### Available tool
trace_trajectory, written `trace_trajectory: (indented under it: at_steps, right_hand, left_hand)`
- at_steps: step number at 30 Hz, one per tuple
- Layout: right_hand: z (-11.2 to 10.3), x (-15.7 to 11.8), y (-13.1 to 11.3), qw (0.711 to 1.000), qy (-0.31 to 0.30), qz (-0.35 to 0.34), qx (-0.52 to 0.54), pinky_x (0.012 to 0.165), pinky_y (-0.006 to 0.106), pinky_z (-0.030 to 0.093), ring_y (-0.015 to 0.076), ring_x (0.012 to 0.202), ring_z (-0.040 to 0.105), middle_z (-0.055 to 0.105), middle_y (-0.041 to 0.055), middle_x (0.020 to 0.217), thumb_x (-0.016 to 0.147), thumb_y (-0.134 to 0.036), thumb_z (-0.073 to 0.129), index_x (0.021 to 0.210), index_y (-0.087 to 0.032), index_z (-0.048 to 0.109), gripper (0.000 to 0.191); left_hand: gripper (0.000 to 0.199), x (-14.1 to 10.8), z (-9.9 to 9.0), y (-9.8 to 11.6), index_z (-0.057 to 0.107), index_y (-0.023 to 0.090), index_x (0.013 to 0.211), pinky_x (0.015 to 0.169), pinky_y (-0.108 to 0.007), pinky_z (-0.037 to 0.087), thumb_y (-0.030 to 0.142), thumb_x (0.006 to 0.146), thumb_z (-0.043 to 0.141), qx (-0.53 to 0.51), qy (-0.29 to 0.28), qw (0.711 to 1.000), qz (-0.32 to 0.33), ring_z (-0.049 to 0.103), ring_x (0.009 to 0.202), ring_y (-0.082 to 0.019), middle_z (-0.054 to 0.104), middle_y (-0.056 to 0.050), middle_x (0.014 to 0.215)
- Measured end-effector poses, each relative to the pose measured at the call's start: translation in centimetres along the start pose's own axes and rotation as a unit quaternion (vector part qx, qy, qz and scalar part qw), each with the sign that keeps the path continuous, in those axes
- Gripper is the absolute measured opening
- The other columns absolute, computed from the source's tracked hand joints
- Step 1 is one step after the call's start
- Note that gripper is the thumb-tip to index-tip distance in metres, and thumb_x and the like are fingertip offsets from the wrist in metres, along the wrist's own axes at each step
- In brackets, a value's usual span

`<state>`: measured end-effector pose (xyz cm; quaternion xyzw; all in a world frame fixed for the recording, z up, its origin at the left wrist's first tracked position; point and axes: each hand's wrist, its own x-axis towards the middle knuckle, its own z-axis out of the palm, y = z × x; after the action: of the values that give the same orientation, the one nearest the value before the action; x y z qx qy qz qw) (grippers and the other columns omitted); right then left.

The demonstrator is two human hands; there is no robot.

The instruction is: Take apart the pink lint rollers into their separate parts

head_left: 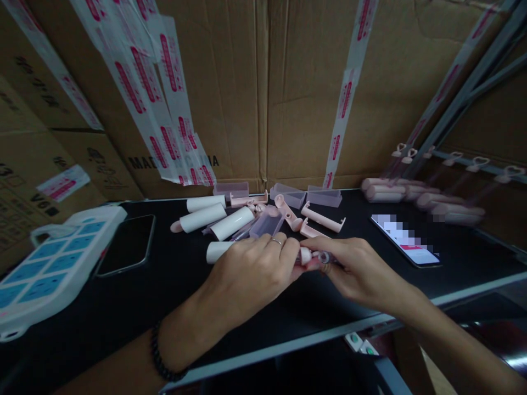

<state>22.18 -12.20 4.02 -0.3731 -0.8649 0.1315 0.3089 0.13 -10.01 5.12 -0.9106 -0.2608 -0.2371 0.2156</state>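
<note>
My left hand [253, 271] is closed over a white lint roll [217, 250] lying on the black table [173, 274]; a ring shows on one finger. My right hand [356, 269] pinches the pink end of a handle [315, 257] that meets the roll between both hands. Just beyond lie more white rolls [230, 222], pink handle frames [323, 218] and clear plastic covers [267, 224] in a loose pile.
A lit phone [405, 240] lies at the right, a dark phone [127, 244] at the left beside a white and blue power strip [53, 263]. Finished pink rollers [424, 198] line the back right. Taped cardboard boxes [247, 82] wall the back. The table's front edge [313, 343] is near.
</note>
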Motion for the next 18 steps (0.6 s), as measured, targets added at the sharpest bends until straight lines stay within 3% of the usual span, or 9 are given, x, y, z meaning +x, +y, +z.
trace_trajectory:
  at_steps: [7,13,18]
  right_hand:
    - [0.42,-0.86,0.29,0.992,0.017,-0.073,-0.105,0.074,0.030,0.056,0.0223,0.090,0.074,0.077,0.0103,0.106,0.087,-0.003,0.047,0.118,-0.020,0.064,0.039]
    - [0.39,-0.86,-0.10,0.980,0.016,-0.132,-0.150,0.071,0.028,0.054,0.0189,0.084,0.074,0.078,0.0087,0.099,0.091,-0.002,0.040,0.127,-0.019,0.058,0.043]
    - [0.75,-0.88,0.21,0.969,0.036,-0.172,-0.173,0.066,0.027,0.051,0.0179,0.077,0.071,0.073,0.0038,0.084,0.091,-0.001,0.038,0.130,-0.017,0.052,0.044]
  left_hand:
    - [0.029,-0.12,-0.38,-0.01,0.063,0.016,0.085,0.048,-0.029,0.032,0.042,0.099,0.062,-0.083,-0.044,0.995,-0.031,0.067,0.058,-0.025,0.070,-0.007,0.073]
    - [0.032,-0.13,-0.62,0.00,0.065,0.016,0.093,0.052,-0.028,0.039,0.048,0.094,0.068,-0.092,-0.130,0.986,-0.047,0.072,0.064,-0.025,0.076,-0.007,0.080]
    - [0.030,-0.13,-1.06,-0.30,0.065,0.018,0.100,0.054,-0.029,0.041,0.048,0.099,0.061,-0.134,-0.162,0.976,-0.049,0.073,0.066,-0.024,0.077,-0.003,0.085]
